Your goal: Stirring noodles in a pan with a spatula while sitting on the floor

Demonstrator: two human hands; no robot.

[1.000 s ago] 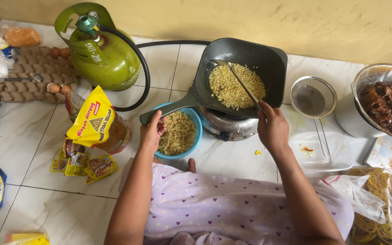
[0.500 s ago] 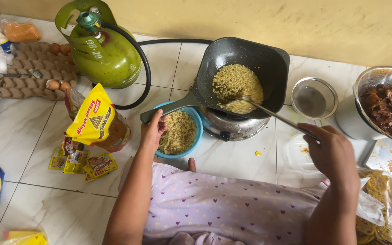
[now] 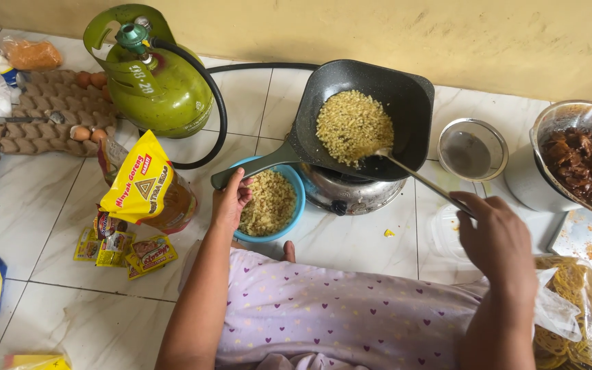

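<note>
The pan [image 3: 385, 103] hides most of the stove [image 3: 348, 192] beneath it. The metal bowl [image 3: 579, 116] of dark food and the noodle bag [image 3: 573, 316] are cut off at the right edge. The right hand [image 3: 498, 236] covers the spoon [image 3: 419, 177] handle's end.

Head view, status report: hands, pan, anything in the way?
Left hand on pan handle. Right hand holds spoon, tip in pan. Blue bowl sits under handle.

A dark square pan [image 3: 371, 109] of yellowish crumbs was set on a small burner at twelve o'clock, a metal spoon [image 3: 416, 177] angled in from four o'clock.
</note>
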